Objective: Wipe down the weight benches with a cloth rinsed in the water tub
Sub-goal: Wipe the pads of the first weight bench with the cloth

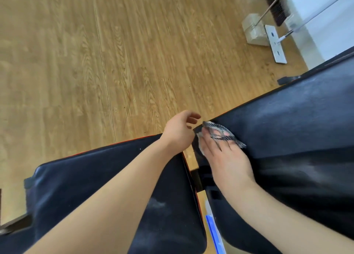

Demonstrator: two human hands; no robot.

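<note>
A long black upholstered back pad (291, 127) of a weight bench runs from the middle of the view to the right edge, where it is cut off. Pale smears streak its surface. At the end of the back pad that faces the seat, the right hand (228, 158) lies flat, fingers stretched out and pressing a thin grey-and-white striped cloth (222, 133) onto the vinyl. The cloth folds up over the fingertips and hides them, and a paler part of it shows beside the thumb edge of the hand. How much of it lies under the palm cannot be made out.

Just left of that corner of the back pad the left hand (180, 131) hangs in the air, fingers loosely curled round nothing; it touches neither cloth nor pad as far as can be seen. Its forearm crosses a black padded seat pad (86, 183) with thin red trim, which lies left of the back pad across a narrow gap and is cut off at the bottom edge. In that gap a blurred blue-and-white strip (212, 232) cannot be identified.

Beyond the back pad, a light wood-grain floor (76, 62) fills the view. Past the back pad's far side a white flat mop (277, 43) lies on the floor, its metal handle running out of the frame, next to other cleaning tools too blurred to name.
</note>
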